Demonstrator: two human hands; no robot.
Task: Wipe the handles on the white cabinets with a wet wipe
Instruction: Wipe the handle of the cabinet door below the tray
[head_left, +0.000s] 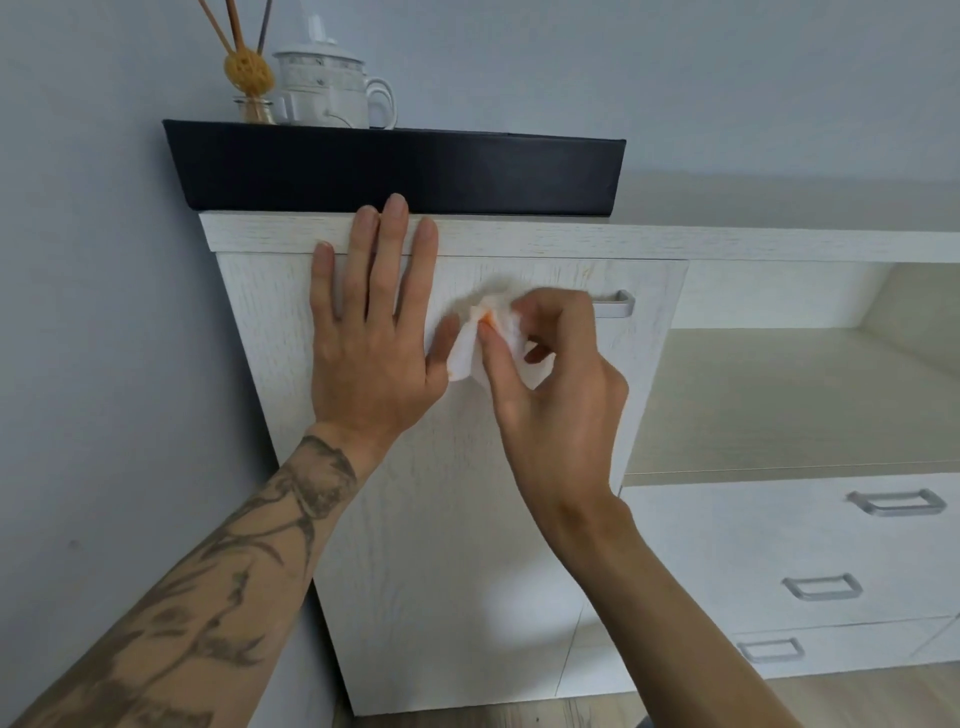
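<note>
A white cabinet door (467, 519) fills the middle of the head view. Its silver bar handle (615, 303) runs across the upper part; only the right end shows. My right hand (550, 384) is closed on a crumpled white wet wipe (483, 343), pressing it onto the handle's left part, which is hidden under wipe and fingers. My left hand (374, 332) lies flat on the door's upper left, fingers spread and reaching over the cabinet's top edge, thumb touching the wipe.
A black box (395, 171) sits on the cabinet top, bearing a white lidded mug (332, 88) and a reed diffuser (249, 78). To the right are an open shelf (779, 395) and three drawers with silver handles (896, 501). A grey wall is on the left.
</note>
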